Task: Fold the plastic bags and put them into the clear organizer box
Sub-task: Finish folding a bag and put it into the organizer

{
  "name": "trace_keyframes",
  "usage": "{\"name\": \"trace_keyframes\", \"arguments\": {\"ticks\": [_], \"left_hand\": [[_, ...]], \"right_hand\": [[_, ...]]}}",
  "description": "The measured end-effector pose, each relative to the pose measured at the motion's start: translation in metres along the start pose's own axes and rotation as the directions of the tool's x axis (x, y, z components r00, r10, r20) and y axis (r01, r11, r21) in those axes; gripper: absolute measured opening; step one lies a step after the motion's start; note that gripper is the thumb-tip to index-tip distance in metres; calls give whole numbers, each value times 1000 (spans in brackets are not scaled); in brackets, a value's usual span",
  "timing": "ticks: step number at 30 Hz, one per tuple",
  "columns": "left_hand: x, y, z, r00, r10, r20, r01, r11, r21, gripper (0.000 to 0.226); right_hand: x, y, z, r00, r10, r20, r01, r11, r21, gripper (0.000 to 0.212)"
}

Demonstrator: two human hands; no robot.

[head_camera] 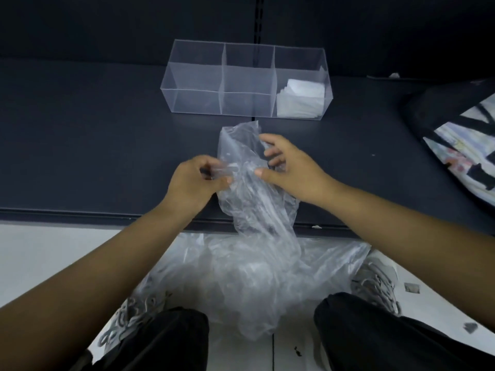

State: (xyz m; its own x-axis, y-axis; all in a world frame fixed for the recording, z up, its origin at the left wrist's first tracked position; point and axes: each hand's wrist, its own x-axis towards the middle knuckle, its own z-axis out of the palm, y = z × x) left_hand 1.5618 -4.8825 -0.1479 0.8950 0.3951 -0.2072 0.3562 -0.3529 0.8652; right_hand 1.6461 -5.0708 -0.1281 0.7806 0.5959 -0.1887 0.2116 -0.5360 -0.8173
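A crumpled clear plastic bag (251, 188) hangs over the front edge of the dark shelf (80, 145). My left hand (194, 180) pinches its left side. My right hand (290, 170) holds its right side with the fingers curled into the film. Behind the hands stands the clear organizer box (246, 79) with three compartments. Folded white bags (301, 99) fill the right compartment; the left and middle ones hold nothing. A heap of loose clear bags (249, 279) lies on the floor between my feet.
A black patterned tote bag (460, 135) lies on the shelf at the right. The shelf's front lip (80, 214) runs across below my hands. My grey shoes (377, 282) and dark trouser legs stand on the pale floor.
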Motion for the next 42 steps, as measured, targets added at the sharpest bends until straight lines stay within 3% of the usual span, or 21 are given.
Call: {"name": "trace_keyframes", "arguments": {"ticks": [4, 6, 9, 12, 16, 19, 23, 26, 28, 30, 33, 36, 38, 40, 42], "left_hand": [[-1, -5, 0, 999, 41, 21, -39, 997, -72, 11], [-2, -4, 0, 996, 79, 35, -75, 992, -103, 6], [-1, 3, -4, 990, 137, 30, -127, 967, -221, 9], [2, 13, -13, 990, 141, 26, -119, 910, -397, 10], [4, 24, -15, 992, 122, 16, -99, 870, -482, 17], [3, 28, -12, 986, 167, -22, -162, 903, -397, 15], [-3, 31, -13, 962, 259, -90, -273, 931, -241, 19], [-8, 25, -12, 958, 238, -158, -258, 959, -118, 21], [-12, 17, -7, 979, 160, -123, -174, 978, -114, 22], [-18, 6, -1, 997, 58, -48, -62, 994, -89, 20], [-19, -5, 1, 996, -91, 21, 92, 995, -31, 19], [-6, 7, -10, 1000, -21, -17, 21, 1000, -3, 58], [3, 34, -14, 990, 49, 133, -53, 998, 28, 75], [9, 58, -7, 938, 61, 342, -52, 998, -37, 63], [14, 70, 3, 922, 34, 385, 58, 973, -225, 39]], "right_hand": [[18, -2, -1, 982, 13, 186, -26, 997, 68, 71], [19, -1, -4, 975, -20, 222, 11, 999, 43, 47], [13, 2, -16, 989, 6, 151, -16, 997, 71, 14], [1, 7, -37, 996, 3, 94, -23, 976, 218, 11], [-12, 9, -57, 1000, -8, 19, -1, 894, 448, 17], [-13, 8, -68, 984, 51, -169, 41, 865, 500, 20], [-14, 5, -90, 949, 98, -298, 25, 924, 383, 14], [-19, 7, -106, 973, 143, -184, -45, 891, 452, 26], [-21, 15, -107, 969, 244, 32, -232, 863, 449, 41], [-23, 24, -94, 915, 365, 174, -404, 815, 415, 44], [-20, 27, -72, 884, 458, 88, -432, 734, 524, 26], [-14, 15, -61, 951, 308, 9, -271, 822, 501, 9], [-9, -1, -54, 985, 173, 21, -165, 891, 423, 9], [-3, -18, -45, 996, 69, 62, -87, 931, 355, 21], [2, -27, -40, 994, 27, 102, -58, 947, 316, 22]]}}
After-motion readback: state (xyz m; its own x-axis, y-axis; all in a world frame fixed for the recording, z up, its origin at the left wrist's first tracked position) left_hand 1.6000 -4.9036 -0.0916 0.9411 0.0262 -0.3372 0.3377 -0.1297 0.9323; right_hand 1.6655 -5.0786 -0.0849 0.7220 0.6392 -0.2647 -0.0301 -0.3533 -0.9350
